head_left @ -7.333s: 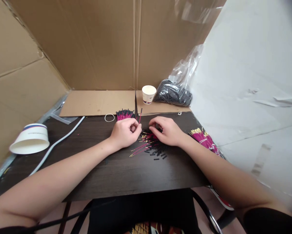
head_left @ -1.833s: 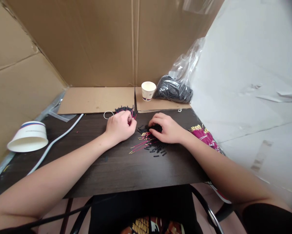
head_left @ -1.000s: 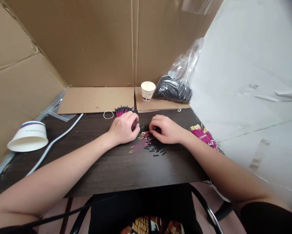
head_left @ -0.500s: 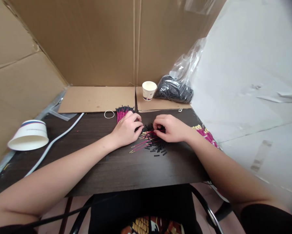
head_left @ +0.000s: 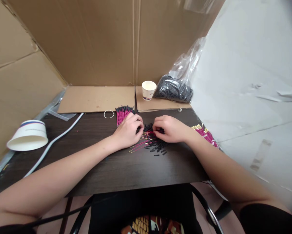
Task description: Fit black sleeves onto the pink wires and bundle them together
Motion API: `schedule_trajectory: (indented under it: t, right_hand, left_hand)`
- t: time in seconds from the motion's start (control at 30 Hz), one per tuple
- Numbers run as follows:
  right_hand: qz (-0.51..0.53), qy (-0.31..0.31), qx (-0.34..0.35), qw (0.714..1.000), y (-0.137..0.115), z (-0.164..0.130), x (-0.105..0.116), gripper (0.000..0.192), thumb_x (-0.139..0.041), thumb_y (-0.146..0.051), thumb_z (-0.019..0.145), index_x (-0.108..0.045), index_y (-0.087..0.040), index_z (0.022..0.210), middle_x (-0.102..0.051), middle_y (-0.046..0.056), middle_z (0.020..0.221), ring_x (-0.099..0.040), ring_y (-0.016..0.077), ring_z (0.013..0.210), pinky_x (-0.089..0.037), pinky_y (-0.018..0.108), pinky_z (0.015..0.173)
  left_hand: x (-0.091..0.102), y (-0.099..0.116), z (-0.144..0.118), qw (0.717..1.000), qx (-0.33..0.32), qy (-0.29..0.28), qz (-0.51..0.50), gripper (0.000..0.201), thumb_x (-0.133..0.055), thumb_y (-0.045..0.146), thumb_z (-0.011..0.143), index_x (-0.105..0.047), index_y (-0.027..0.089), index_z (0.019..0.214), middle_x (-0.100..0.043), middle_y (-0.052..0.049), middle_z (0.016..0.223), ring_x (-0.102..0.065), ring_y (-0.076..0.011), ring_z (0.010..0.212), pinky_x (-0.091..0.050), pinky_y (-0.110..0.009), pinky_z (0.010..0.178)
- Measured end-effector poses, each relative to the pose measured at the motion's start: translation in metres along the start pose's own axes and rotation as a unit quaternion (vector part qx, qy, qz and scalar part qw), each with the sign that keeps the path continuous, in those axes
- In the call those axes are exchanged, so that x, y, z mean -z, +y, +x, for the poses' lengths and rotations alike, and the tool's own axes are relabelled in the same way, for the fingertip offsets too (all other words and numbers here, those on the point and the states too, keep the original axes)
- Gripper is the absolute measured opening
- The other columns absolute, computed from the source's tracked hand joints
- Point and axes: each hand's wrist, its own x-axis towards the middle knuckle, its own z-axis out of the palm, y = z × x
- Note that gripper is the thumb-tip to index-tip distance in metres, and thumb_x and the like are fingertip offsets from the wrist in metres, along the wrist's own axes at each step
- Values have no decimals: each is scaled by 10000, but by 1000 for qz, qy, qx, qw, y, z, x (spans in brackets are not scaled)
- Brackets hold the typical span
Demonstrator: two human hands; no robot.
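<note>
A tipped cup (head_left: 27, 135) lay by the desk's (head_left: 126, 172) left edge, an upright cup (head_left: 148, 92) stood at the far edge beside a bag (head_left: 188, 61) of black pieces (head_left: 173, 91)! Mid-desk, loose wires (head_left: 138, 145) slanted, gold tips leftward; beside them curled left hand (head_left: 129, 130) and right hand (head_left: 169, 128), any pinch hidden.

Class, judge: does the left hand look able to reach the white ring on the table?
Probably yes: the white ring lies uncovered near the left hand, beside the black-tipped wires, which hardly seem in the way.
</note>
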Motion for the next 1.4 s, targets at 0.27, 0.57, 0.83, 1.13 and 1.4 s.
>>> schedule_trajectory:
  t: [0.27, 0.57, 0.83, 1.13, 1.4]
  right_hand:
    - [-27, 3, 26, 999, -1, 2, -5, 150, -605, -145, 966, -738, -181, 907, -665, 50, 884, -587, 196, 770, -422, 370, 779]
    - [38, 100, 7, 994, -8, 2, -3, 94, -586, -137, 891, -564, -228, 887, -601, 10, 816, -523, 181, 739, -436, 341, 755]
    - [82, 207, -44, 974, -10, 1, -6, 127, -551, -133, 905, -504, -251, 899, -471, -63, 680, -381, 134, 583, -349, 306, 617]
    - [58, 202, -42, 977, -7, 3, -7, 114, -542, -139, 904, -500, -244, 896, -474, -64, 676, -373, 133, 585, -346, 299, 623]
    - [53, 193, -35, 979, -7, 2, -7, 92, -540, -143, 917, -530, -233, 901, -495, -57, 677, -407, 133, 590, -366, 292, 630]
  left_hand:
    - [0, 5, 0, 999, 1, 29, -42, 126, -552, 197, 1089, -659, 191, 1023, -748, -113, 1060, -641, -271, 997, -558, -464, 963]
    - [1, 14, -1, 978, 108, 81, -157, 95, -562, 196, 1080, -650, 195, 1044, -771, -53, 895, -684, -177, 760, -542, -325, 726]
    - [0, 12, 1, 973, 129, 95, -167, 105, -570, 196, 1075, -655, 197, 1012, -762, -37, 859, -652, -159, 701, -510, -310, 687]
    - [0, 12, 1, 973, 119, 94, -172, 96, -580, 189, 1068, -664, 191, 1022, -766, -46, 869, -672, -165, 730, -523, -315, 702]
    - [-1, 12, 0, 976, 101, 95, -167, 89, -581, 168, 1062, -663, 185, 1033, -764, -55, 876, -690, -173, 763, -537, -319, 715]
